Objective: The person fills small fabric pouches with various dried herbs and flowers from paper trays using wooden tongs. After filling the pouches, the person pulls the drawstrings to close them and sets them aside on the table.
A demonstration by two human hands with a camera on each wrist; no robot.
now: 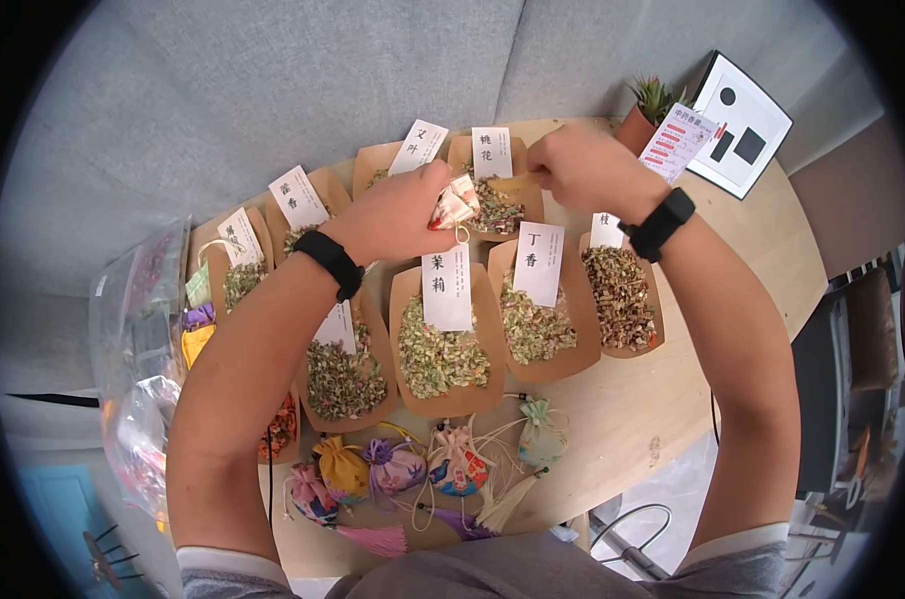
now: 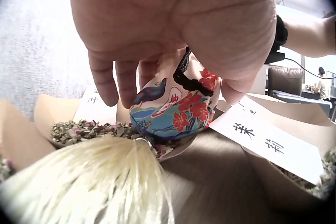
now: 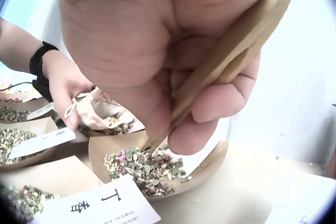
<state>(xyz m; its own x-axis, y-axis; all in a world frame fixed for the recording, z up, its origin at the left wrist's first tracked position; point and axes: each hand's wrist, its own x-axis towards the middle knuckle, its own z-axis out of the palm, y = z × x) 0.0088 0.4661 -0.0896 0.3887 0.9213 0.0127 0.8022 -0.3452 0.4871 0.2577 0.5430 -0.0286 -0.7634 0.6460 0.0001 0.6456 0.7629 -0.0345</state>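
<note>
My left hand (image 1: 402, 210) grips a small cloth drawstring pouch (image 2: 178, 100) printed with a blue bird and red flowers. The pouch's mouth is open and faces the right hand, with dried bits inside, as the right wrist view shows. A cream tassel (image 2: 100, 182) hangs below it. My right hand (image 1: 597, 165) holds wooden tongs (image 3: 231, 50) between thumb and fingers. Their tips point down into mixed dried petals and leaves (image 3: 147, 171) in a brown paper tray (image 3: 215, 158) at the back. Whether the tips pinch any petals I cannot tell.
More labelled paper trays of dried herbs (image 1: 442, 349) stand in rows below the hands. Several finished-looking pouches (image 1: 397, 464) with tassels lie along the near edge. A clear plastic bag (image 1: 138, 399) is at left. A potted plant (image 1: 640, 130) and a white framed board (image 1: 742, 125) stand back right.
</note>
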